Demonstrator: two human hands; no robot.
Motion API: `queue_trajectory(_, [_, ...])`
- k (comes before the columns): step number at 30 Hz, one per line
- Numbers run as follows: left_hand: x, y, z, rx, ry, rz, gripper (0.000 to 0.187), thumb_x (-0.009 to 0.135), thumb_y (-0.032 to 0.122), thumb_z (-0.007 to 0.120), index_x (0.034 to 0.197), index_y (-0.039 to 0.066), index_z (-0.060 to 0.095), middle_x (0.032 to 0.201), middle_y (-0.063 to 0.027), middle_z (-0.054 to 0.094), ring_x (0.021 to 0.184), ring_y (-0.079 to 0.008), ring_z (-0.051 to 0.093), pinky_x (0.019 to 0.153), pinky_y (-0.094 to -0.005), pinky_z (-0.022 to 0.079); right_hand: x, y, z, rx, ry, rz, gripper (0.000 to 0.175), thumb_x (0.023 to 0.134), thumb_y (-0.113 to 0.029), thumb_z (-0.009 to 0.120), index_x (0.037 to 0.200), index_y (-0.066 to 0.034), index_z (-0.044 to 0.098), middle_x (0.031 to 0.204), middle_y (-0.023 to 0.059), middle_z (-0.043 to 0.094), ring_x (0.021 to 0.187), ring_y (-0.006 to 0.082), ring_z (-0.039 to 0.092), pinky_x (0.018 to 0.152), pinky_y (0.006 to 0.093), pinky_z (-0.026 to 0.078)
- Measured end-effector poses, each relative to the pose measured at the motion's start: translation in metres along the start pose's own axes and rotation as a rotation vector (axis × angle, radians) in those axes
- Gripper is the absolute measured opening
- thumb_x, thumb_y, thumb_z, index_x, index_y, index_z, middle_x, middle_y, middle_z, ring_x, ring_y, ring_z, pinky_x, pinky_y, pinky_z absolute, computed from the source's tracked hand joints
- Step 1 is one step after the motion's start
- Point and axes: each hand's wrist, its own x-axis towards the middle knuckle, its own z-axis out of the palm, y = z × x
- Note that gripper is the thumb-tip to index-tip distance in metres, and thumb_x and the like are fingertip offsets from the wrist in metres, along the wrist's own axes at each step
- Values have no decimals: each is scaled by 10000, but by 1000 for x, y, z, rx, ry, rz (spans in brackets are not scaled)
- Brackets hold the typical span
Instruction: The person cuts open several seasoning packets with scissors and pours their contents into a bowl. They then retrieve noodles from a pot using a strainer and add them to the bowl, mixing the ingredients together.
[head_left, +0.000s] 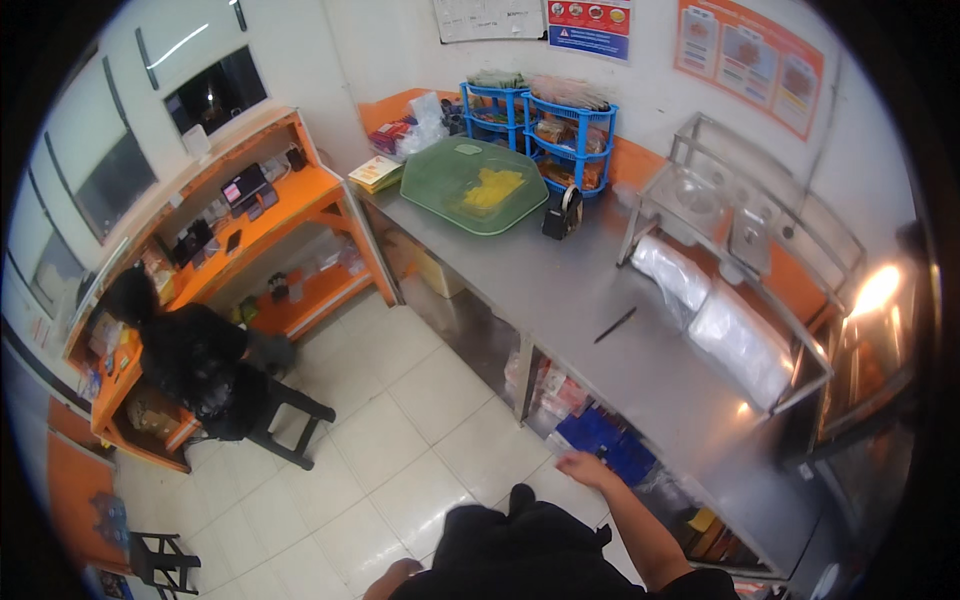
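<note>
My right hand (585, 469) hangs beside the front edge of a stainless steel counter (540, 292), its fingers loosely curled and nothing seen in them. Low at the bottom edge is my left hand (403, 568), partly cut off and beside my dark clothing; its fingers cannot be made out. On the counter lie a dark pen-like stick (615, 325), clear plastic packs (739, 345) under a metal rack (787, 315), and a black tape dispenser (562, 214). A green translucent food cover (435, 187) with something yellow showing on it stands farther back.
Blue tiered baskets (577, 150) hold bagged goods at the wall. A person in dark clothes (191, 367) sits on a black stool (300, 427) at an orange desk (300, 202). Another black stool (165, 559) stands lower left. A bright lamp (877, 289) glows at right. Blue packs (607, 442) fill a lower shelf.
</note>
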Motion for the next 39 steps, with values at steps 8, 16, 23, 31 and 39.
queue_trajectory(8, [135,-9,-153,-1461,902,-833,303,868,256,457,1076,55,542,948,-119,621,805,-297,642,618,-384,479,175,-218,-194,259,-9,-126,112,871,-181,560,910,-83,598,734,16,585,617,82,548,541,240,445])
queue_trajectory(16, [399,52,-500,-1017,732,-191,341,909,292,432,1076,30,572,1013,-117,625,811,-203,627,658,-311,467,456,-311,-337,110,716,-394,62,838,-67,542,880,-42,580,742,55,564,633,135,548,577,265,454])
queue_trajectory(23, [501,154,-641,-764,623,-231,501,939,414,409,851,-55,561,741,-197,592,698,-282,577,670,-377,434,716,-332,-433,-635,766,-473,134,765,-39,564,891,-35,611,869,150,600,810,338,588,730,410,477])
queue_trajectory(31, [496,129,-684,-903,180,-218,461,906,419,507,896,-32,599,783,-118,644,752,-186,598,709,-303,450,873,-295,-462,-811,463,29,208,724,-111,642,920,-43,629,878,184,631,882,341,604,778,423,473])
queue_trajectory(39, [504,110,-721,-910,-193,-283,488,890,452,527,938,-27,608,833,-104,661,771,-169,605,716,-270,443,877,-303,-457,-783,495,288,161,715,-137,620,844,-49,657,922,212,637,930,351,611,830,452,480])
